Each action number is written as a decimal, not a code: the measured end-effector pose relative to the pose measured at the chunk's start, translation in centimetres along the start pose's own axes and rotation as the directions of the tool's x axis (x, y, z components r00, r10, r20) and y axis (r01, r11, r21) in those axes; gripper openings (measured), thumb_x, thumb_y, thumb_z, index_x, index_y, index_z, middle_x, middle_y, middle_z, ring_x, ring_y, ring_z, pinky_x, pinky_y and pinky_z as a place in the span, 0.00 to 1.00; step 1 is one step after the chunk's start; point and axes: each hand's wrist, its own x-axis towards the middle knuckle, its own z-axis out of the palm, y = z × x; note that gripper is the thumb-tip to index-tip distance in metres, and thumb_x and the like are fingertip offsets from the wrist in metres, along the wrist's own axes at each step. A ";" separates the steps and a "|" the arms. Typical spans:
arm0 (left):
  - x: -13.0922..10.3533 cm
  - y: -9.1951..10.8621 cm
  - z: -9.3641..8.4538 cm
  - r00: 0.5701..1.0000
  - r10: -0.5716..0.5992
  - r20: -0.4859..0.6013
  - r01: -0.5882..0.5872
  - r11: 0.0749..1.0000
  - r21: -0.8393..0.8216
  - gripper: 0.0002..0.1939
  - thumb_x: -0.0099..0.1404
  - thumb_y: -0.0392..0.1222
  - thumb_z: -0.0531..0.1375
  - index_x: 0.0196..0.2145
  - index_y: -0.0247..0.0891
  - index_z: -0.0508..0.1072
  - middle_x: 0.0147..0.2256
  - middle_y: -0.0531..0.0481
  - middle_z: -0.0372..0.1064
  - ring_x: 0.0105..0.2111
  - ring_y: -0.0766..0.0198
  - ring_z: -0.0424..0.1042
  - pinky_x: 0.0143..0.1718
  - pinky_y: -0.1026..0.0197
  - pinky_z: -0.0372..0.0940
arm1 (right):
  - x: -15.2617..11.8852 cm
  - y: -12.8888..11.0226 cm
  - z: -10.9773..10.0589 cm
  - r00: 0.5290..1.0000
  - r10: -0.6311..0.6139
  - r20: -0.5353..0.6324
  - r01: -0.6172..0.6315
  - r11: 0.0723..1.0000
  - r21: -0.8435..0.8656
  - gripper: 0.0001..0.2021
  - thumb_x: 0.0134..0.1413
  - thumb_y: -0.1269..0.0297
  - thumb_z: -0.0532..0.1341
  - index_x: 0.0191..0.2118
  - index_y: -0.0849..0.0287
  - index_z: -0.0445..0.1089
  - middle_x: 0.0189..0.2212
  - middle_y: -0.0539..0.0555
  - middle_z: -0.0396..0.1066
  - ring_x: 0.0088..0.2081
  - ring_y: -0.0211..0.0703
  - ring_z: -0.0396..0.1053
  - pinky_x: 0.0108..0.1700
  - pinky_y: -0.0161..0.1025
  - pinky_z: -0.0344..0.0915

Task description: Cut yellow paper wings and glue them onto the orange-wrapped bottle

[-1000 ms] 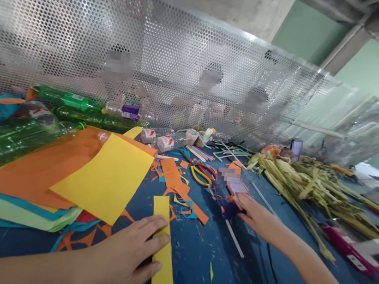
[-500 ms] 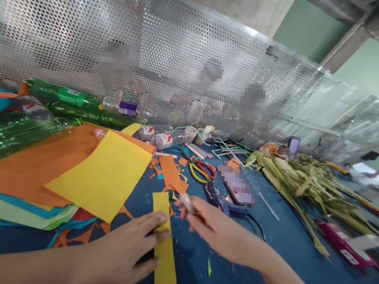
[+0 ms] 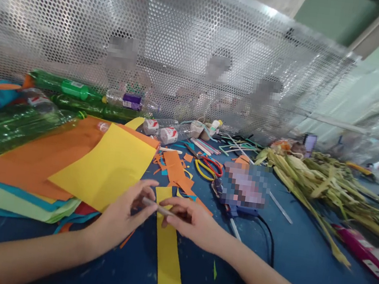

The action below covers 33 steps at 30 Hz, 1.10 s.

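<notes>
A thin greyish stick-like object (image 3: 159, 208) is held between both hands above a long yellow paper strip (image 3: 169, 256). My left hand (image 3: 132, 209) pinches its left end between thumb and fingers. At the other end, my right hand (image 3: 193, 219) grips it with thumb and fingertips. The strip lies on the blue table and runs toward the front edge of the view. Left of the hands, a yellow sheet (image 3: 113, 164) rests on an orange sheet (image 3: 33, 163) and other coloured papers. Orange paper scraps (image 3: 175, 168) lie just beyond the hands.
Scissors (image 3: 207, 168), a phone (image 3: 245, 184) and a blue glue gun (image 3: 239, 210) with a black cord lie right of centre. Green bottles (image 3: 13, 126) stand behind the papers. Dried husks (image 3: 310, 181) spread at right. A perforated metal screen (image 3: 174, 47) rises behind.
My left hand has lifted off the yellow strip and taken hold of the stick-like object. My right hand has moved slightly left and down, still holding it. The view has shifted a little.
</notes>
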 end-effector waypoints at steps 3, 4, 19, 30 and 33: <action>0.1 0.4 -0.3 0.995 0.072 0.072 -0.081 0.986 0.145 0.08 0.65 0.40 0.52 0.37 0.39 0.69 0.34 0.50 0.65 0.35 0.64 0.67 0.38 0.62 0.65 | 0.3 0.4 -0.1 0.994 0.049 -0.093 -0.030 0.980 0.195 0.10 0.50 0.61 0.62 0.35 0.58 0.61 0.28 0.51 0.72 0.22 0.32 0.63 0.24 0.31 0.59; 0.1 0.6 -0.4 0.994 0.076 0.076 -0.088 0.981 0.173 0.08 0.65 0.40 0.52 0.35 0.39 0.70 0.34 0.50 0.65 0.34 0.65 0.67 0.37 0.63 0.64 | 0.4 0.6 -0.2 0.992 0.051 -0.114 -0.020 0.967 0.255 0.11 0.49 0.60 0.63 0.34 0.58 0.61 0.27 0.50 0.72 0.21 0.32 0.63 0.24 0.31 0.59; -1.2 0.6 0.9 0.913 0.187 0.361 -0.365 0.770 0.523 0.11 0.70 0.40 0.44 0.39 0.37 0.64 0.35 0.48 0.67 0.36 0.61 0.67 0.39 0.59 0.64 | -0.5 0.1 2.1 0.994 -0.041 -0.103 0.059 0.983 0.176 0.10 0.52 0.62 0.61 0.31 0.58 0.58 0.24 0.44 0.56 0.25 0.31 0.52 0.26 0.31 0.50; -1.0 0.4 0.8 0.904 0.123 0.410 -0.322 0.828 0.459 0.09 0.70 0.39 0.45 0.35 0.39 0.62 0.33 0.51 0.67 0.33 0.64 0.67 0.35 0.63 0.61 | -0.5 0.4 2.2 0.997 -0.008 -0.082 0.031 0.959 0.281 0.12 0.52 0.59 0.61 0.30 0.57 0.56 0.19 0.41 0.56 0.20 0.29 0.53 0.22 0.30 0.48; -1.0 0.8 0.6 0.899 0.140 0.415 -0.327 0.844 0.425 0.10 0.70 0.39 0.44 0.34 0.39 0.62 0.31 0.52 0.66 0.31 0.64 0.66 0.33 0.64 0.60 | -0.5 0.3 2.2 0.997 0.000 -0.077 0.022 0.957 0.288 0.12 0.53 0.59 0.61 0.30 0.57 0.56 0.19 0.41 0.56 0.20 0.30 0.53 0.22 0.30 0.48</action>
